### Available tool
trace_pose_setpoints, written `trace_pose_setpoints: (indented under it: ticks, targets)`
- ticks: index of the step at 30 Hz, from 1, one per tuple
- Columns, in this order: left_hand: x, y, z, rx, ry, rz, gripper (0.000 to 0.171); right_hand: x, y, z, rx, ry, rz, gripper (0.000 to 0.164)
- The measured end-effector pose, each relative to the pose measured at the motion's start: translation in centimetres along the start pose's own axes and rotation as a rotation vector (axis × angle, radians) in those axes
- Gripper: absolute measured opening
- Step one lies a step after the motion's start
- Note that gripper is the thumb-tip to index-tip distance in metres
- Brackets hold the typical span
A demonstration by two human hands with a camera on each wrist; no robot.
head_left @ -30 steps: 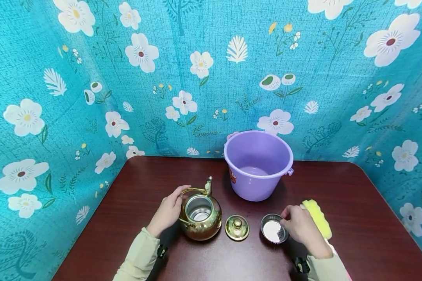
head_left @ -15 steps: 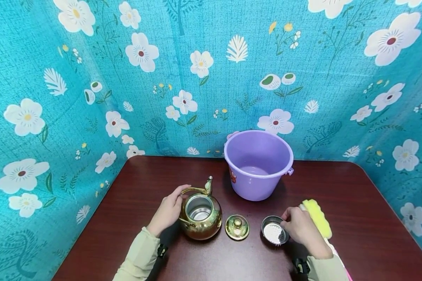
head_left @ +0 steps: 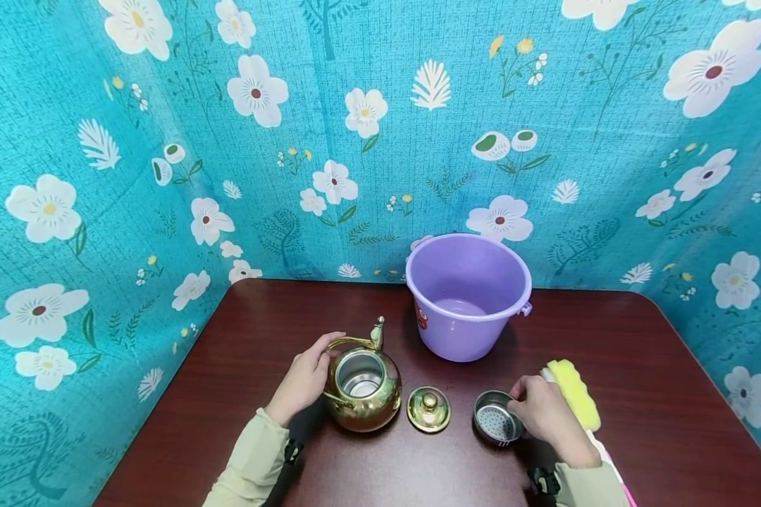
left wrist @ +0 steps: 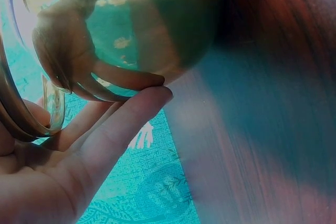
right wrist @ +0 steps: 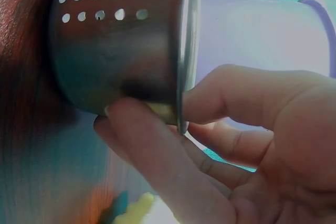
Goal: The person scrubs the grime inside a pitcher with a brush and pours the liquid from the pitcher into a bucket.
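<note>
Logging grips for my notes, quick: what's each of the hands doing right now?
Left hand: holding the gold-coloured kettle at its side.
Right hand: pinching the perforated metal strainer at its edge.

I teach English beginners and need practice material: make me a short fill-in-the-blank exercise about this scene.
The person's ____ hand holds the round silver perforated metal strainer.
The strainer's wall is pierced with small round ____.
The round gold metal lid lies ____ the strainer and the round gold metal kettle.

Missing words: right; holes; between.
</note>
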State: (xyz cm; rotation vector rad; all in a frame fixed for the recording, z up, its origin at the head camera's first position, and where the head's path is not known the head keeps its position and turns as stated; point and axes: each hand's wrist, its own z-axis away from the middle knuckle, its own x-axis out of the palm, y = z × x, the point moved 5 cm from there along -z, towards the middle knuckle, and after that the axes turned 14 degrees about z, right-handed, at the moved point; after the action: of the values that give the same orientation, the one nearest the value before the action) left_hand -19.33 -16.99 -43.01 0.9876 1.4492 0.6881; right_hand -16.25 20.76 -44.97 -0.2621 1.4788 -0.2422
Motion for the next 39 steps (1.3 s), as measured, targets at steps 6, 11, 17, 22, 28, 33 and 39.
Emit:
trace_pose_setpoints:
  ticks: [6,11,17,22,28,33,39]
  targets:
    - [0.0,0.1,-0.1,-0.008,-0.002,0.003,0.041,0.1,0.2,0.1,0.004,-0.001,0.002,0.004]
    - [0.1,0.1,-0.2,-0.009,-0.002,-0.011,0.041,0.2,0.3,0.1,0.018,-0.014,-0.01,0.005]
    - [0.1,0.1,-0.2,0.021,0.006,-0.018,0.041,0.1,0.3,0.1,0.002,0.005,0.009,0.006]
    - [0.2,-0.1,-0.1,-0.002,-0.002,-0.003,0.041,-0.3,0.4,0.4,0.004,0.009,0.007,0.009]
    - [0.2,-0.3,0.0,-0.01,0.001,-0.007,0.041,-1.8,0.4,0.9,0.007,0.027,0.022,0.014]
    - [0.1,-0.3,0.0,-0.017,-0.001,0.001,0.041,-3.6,0.8,1.5,0.009,0.057,0.059,0.012]
    - [0.1,-0.1,-0.1,-0.02,0.0,-0.007,0.04,-5.1,2.0,2.1,0.028,0.003,0.126,0.017]
